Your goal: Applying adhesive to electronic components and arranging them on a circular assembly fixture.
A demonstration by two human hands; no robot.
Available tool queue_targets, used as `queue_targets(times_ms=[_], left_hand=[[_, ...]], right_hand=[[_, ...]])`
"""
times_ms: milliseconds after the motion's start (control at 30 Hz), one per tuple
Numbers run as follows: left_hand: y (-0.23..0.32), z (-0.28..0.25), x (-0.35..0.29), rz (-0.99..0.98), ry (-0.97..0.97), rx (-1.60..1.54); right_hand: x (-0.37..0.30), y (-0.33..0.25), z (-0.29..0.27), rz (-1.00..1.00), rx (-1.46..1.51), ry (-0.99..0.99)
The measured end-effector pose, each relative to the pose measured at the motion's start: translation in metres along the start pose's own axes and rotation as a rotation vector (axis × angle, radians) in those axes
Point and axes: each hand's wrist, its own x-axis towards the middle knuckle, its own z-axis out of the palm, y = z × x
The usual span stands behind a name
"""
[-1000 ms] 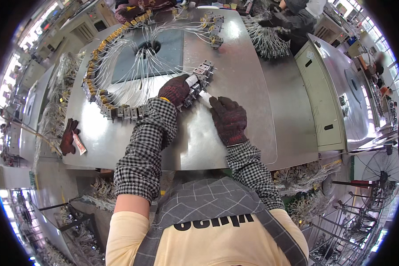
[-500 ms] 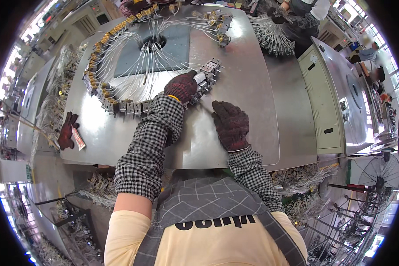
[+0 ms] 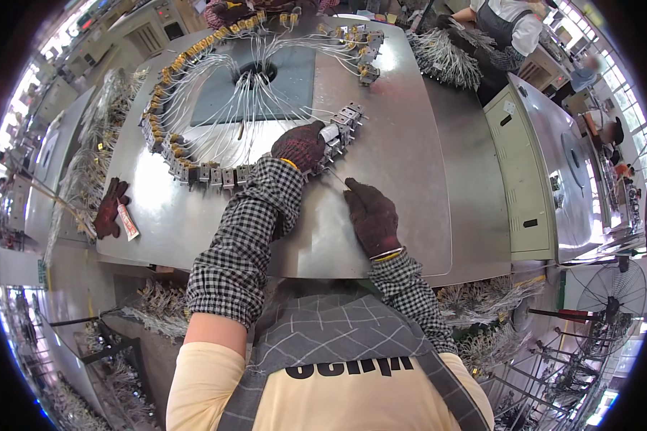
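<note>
Row of metal blocks [image 3: 228, 179] lies curved on the steel table [image 3: 410, 194], white wires [image 3: 249, 92] running inward. Left hand [image 3: 300, 146] curls over the row beside a white piece [image 3: 329, 133]; grip hidden, cannot tell. Right hand [image 3: 374, 221], fingers bent, apart from the row; whether grasping anything, cannot tell.
</note>
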Motion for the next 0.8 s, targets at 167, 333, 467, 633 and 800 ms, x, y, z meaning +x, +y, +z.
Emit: queue_targets(times_ms=[167,333,467,633,800], left_hand=[[-0.001,-0.017,-0.017,0.018,0.145,0.136],[-0.038,-0.035,-0.067,-0.136,0.057,0.230],[-0.021,-0.005,-0.089,-0.017,0.110,0.476],[-0.006,-0.003,-0.067,-0.174,0.113,0.444],[-0.006,-0.011,-0.038,-0.151,0.058,0.336]], right_hand=[[-0.001,-0.002,-0.004,0.046,0.015,0.031],[-0.013,0.008,-0.005,0.223,0.168,0.005],[-0.013,0.008,-0.006,0.183,0.078,-0.001],[-0.018,0.019,-0.001,0.139,0.188,0.121],[-0.018,0.023,-0.001,0.207,0.273,0.137]])
